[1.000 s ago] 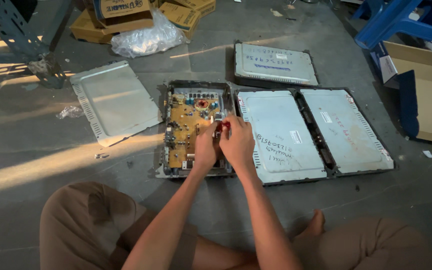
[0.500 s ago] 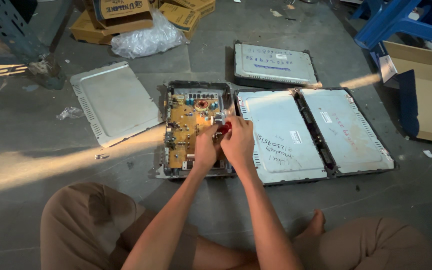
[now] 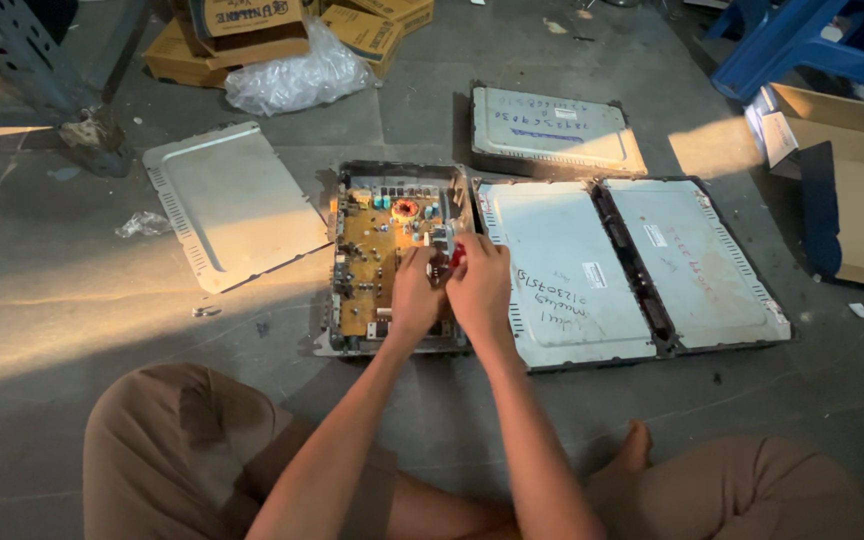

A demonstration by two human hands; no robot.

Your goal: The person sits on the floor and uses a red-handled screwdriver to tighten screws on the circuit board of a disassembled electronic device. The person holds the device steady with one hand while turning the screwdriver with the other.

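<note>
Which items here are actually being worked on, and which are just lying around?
In use: left hand and right hand on the opened unit's circuit board; red-handled tool; removed cover.
Lying about: closed units, plastic bag, cardboard boxes.

A flat grey metal cover lies on the concrete floor, and a crumpled clear plastic bag sits near brown cardboard boxes at the top. Two closed grey metal cases lie side by side on the floor, and one more grey case lies just behind them. An open cardboard box stands at the right edge below some blue plastic furniture, a grey metal post rises at the top left, and a small scrap of plastic lies near the flat cover.
</note>
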